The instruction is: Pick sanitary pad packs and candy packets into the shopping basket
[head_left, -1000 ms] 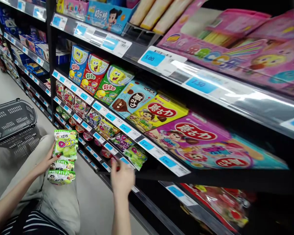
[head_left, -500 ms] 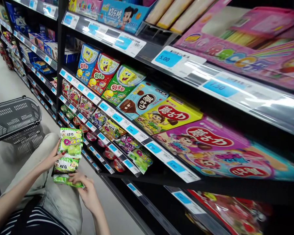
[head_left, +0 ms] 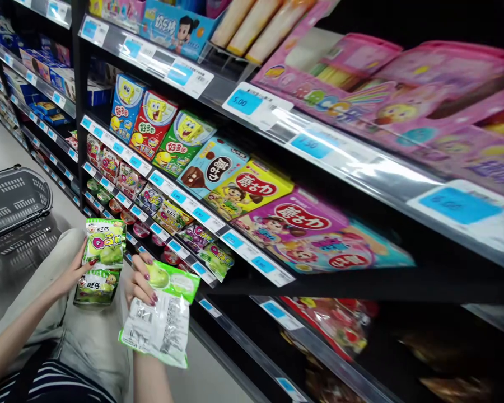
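My left hand (head_left: 74, 272) is closed on green gummy candy bags (head_left: 106, 242), held one above the other over my lap; how many are stacked there I cannot tell. Apart from these, my right hand (head_left: 139, 281) grips a single gummy candy bag (head_left: 157, 319) by its upper left part. Its white back with printed text faces me, and a green band runs along the top. Several similar gummy candy bags (head_left: 215, 258) stand in a row on the low shelf to the right of my hands.
Boxed snacks (head_left: 258, 184) line the shelf above the gummies, behind a strip of price tags. Pink candy boxes (head_left: 319, 84) sit higher up. A grey shopping basket (head_left: 14, 201) stands on the floor (head_left: 8, 140) at left.
My right hand has lifted one bag away from the stack to the right and turned its back toward me. My left hand keeps the others. The whole view has shifted to the right.
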`<state>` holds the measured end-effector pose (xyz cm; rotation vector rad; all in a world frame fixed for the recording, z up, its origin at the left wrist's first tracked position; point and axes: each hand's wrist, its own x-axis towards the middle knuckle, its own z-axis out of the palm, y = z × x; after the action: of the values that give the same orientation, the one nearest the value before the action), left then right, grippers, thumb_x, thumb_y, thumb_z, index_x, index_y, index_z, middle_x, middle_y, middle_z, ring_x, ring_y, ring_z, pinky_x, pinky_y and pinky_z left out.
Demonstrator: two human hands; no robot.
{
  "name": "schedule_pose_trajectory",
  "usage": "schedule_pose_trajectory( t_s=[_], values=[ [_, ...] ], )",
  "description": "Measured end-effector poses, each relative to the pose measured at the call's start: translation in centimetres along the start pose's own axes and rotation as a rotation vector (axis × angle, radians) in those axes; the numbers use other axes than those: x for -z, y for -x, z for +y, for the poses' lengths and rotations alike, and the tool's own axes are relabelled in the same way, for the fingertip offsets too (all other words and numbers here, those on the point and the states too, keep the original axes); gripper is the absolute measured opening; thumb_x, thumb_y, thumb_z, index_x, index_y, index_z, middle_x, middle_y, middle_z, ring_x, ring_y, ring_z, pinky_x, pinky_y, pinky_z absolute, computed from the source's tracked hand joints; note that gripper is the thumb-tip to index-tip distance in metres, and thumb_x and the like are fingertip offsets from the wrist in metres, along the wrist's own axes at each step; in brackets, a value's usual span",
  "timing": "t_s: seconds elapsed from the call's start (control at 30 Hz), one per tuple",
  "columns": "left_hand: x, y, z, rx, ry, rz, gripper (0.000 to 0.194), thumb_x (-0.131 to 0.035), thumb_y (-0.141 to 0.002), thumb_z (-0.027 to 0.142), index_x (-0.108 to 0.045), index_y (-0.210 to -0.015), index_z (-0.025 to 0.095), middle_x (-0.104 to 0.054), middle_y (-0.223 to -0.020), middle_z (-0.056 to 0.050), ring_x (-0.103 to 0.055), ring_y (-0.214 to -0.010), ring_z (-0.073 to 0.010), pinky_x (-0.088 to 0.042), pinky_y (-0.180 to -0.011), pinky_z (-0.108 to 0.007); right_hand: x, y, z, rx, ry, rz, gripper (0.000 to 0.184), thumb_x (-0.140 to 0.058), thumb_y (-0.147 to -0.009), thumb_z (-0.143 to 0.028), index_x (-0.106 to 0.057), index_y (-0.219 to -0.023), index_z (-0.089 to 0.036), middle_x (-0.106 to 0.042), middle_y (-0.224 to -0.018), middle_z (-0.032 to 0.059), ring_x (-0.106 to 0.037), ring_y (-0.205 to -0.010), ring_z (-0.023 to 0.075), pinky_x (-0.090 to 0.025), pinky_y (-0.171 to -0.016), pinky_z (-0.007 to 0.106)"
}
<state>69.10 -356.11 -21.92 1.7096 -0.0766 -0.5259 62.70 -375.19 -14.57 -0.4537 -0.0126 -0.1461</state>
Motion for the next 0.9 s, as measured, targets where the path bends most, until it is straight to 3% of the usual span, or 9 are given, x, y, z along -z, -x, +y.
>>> schedule_pose_trajectory(
  t_s=[0.13,0.27,0.43,0.67,0.77,0.9],
  values=[
    [0.3,-0.3,-0.8,-0.018,-0.034,0.001,0.094,-0.052,-0.082,0.06,-0.015,-0.158,0.018,-0.013,-0.167,-0.01,-0.008,-0.153,-0.0323,-0.012,-0.123,-0.047,-0.7,-1.2,1.5,-0.075,-0.22,-0.077,0.012,-0.041,-0.099,-0.018,-0.05,-0.091,-0.023,-0.033,-0.067,-0.0117,-0.003,-0.031,-0.0022,-0.003,-0.024,0.005],
    [0.4,-0.3,-0.8,-0.011,-0.052,-0.016,0.101,-0.051,-0.082,0.061,-0.007,-0.158,0.012,0.0,-0.167,-0.01,-0.003,-0.153,-0.0293,-0.01,-0.124,-0.044,-2.1,-1.1,1.8,-0.145,-0.39,-0.156,0.011,-0.042,-0.097,-0.017,-0.051,-0.093,-0.022,-0.041,-0.068,-0.012,-0.01,-0.027,-0.0063,-0.007,-0.025,0.0],
    [0.2,-0.3,-0.4,-0.003,-0.052,-0.007,0.092,-0.05,-0.083,0.057,-0.011,-0.158,0.022,-0.003,-0.168,-0.002,-0.005,-0.153,-0.0271,-0.011,-0.124,-0.043,-3.4,-1.2,1.0,-0.205,-0.498,-0.227,0.008,-0.047,-0.097,-0.018,-0.052,-0.093,-0.022,-0.045,-0.068,-0.0118,-0.018,-0.026,-0.007,-0.011,-0.025,-0.001],
    [0.0,-0.2,0.1,0.009,-0.022,0.0,0.098,-0.052,-0.081,0.06,-0.011,-0.158,0.014,-0.004,-0.168,-0.007,-0.005,-0.153,-0.0283,-0.013,-0.124,-0.04,-3.9,-1.5,0.6,-0.218,-0.516,-0.278,0.01,-0.049,-0.097,-0.02,-0.051,-0.088,-0.023,-0.046,-0.067,-0.0112,-0.02,-0.025,-0.0046,-0.013,-0.022,0.002],
    [0.0,-0.2,0.3,0.006,-0.028,-0.002,0.099,-0.052,-0.081,0.063,-0.01,-0.158,0.016,-0.004,-0.168,-0.005,-0.004,-0.153,-0.0292,-0.012,-0.124,-0.042,-4.0,-1.5,0.4,-0.184,-0.509,-0.27,0.01,-0.05,-0.097,-0.022,-0.051,-0.087,-0.025,-0.045,-0.067,-0.01,-0.022,-0.026,-0.0023,-0.015,-0.021,0.004],
    [0.0,-0.3,0.4,-0.004,-0.054,-0.005,0.097,-0.05,-0.081,0.065,-0.011,-0.158,0.021,-0.005,-0.168,-0.005,-0.002,-0.153,-0.0291,-0.009,-0.124,-0.044,-4.4,-1.4,0.2,0.039,-0.365,-0.118,0.012,-0.058,-0.092,-0.028,-0.05,-0.084,-0.026,-0.039,-0.066,-0.0091,-0.02,-0.028,0.0012,-0.015,-0.02,0.011]
  ],
)
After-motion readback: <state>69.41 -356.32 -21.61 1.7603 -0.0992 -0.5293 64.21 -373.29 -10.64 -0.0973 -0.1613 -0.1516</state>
